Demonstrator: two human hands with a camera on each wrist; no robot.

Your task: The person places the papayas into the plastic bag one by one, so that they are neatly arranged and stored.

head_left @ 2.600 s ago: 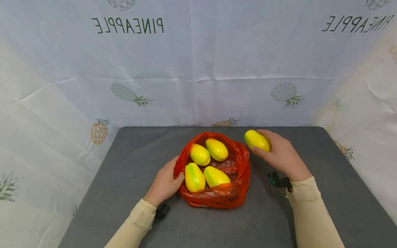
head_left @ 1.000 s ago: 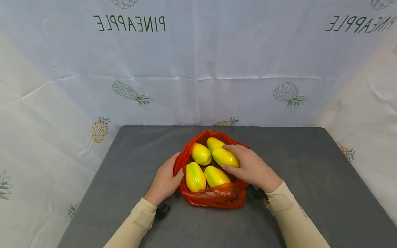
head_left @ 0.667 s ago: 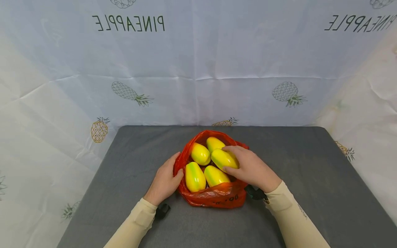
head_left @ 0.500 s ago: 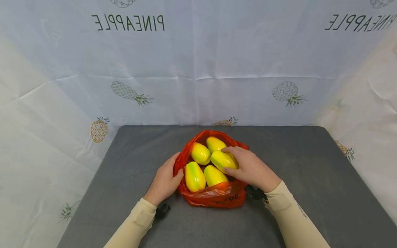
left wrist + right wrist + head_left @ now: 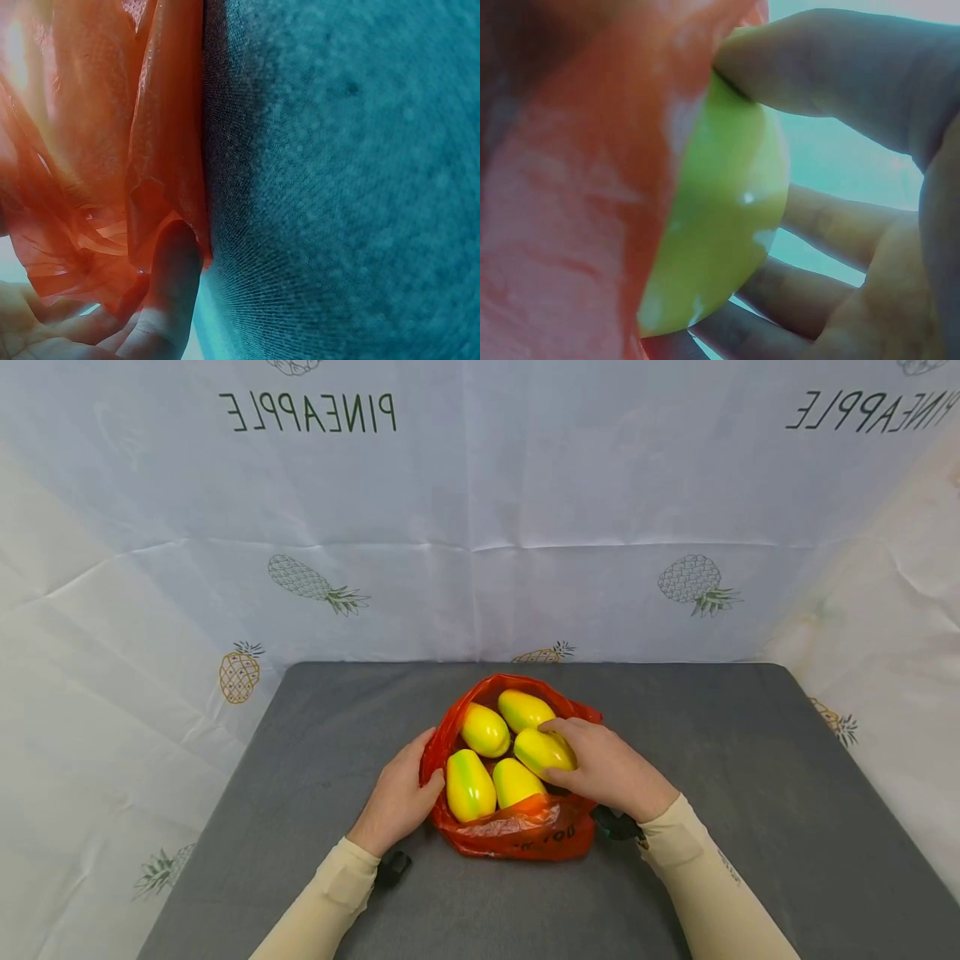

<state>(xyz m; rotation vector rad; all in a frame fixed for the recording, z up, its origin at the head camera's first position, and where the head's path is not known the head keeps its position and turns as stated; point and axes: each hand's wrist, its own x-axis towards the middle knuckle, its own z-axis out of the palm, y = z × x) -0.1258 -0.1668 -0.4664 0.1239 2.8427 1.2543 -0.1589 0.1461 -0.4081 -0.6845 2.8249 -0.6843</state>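
Note:
A red plastic bag [image 5: 555, 839] stands with its mouth open on the grey table, holding several glossy yellow mangoes with green streaks. My right hand [image 5: 611, 768] grips one mango [image 5: 543, 752] inside the bag's right side, thumb on the near side and fingers on the far side. In the right wrist view this mango [image 5: 727, 202] lies between thumb and fingers, partly hidden by the bag's film. My left hand [image 5: 401, 789] holds the bag's left rim. Its thumb and fingers sit at the red film [image 5: 90, 150] in the left wrist view. Other mangoes [image 5: 471, 785] lie close around the held one.
The grey table [image 5: 337, 718] extends on both sides of the bag. A white cloth [image 5: 480, 510] with printed pineapples hangs behind it and along the sides. Dark wrist straps [image 5: 393, 868] show below the sleeve cuffs.
My right hand has carried the mango from right of the bag leftward into it, then slightly lower. Mangoes around it have shifted a little. My left hand stays at the rim.

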